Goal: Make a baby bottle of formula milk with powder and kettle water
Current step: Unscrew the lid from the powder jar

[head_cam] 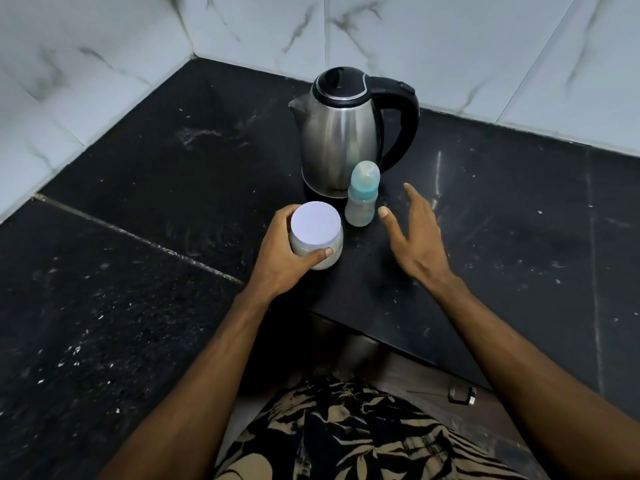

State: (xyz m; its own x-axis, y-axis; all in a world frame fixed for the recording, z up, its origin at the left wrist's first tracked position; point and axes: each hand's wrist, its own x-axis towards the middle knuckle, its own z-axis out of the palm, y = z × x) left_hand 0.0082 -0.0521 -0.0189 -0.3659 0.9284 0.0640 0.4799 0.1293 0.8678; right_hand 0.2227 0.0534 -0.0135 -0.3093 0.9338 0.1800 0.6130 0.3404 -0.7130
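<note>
A clear jar of pale powder with a flat white lid stands on the black stone counter. My left hand is wrapped around the jar's left side, thumb across its front. Just right of the jar stands a capped baby bottle with a teal collar and frosted dome. My right hand hovers to the right of the bottle, fingers spread, not touching it. Behind both stands a steel kettle with a black lid and handle, spout pointing left.
Marble-tiled walls meet in a corner behind the kettle. The counter's front edge runs diagonally below my hands, with a drawer handle under it. White specks and smears dot the counter.
</note>
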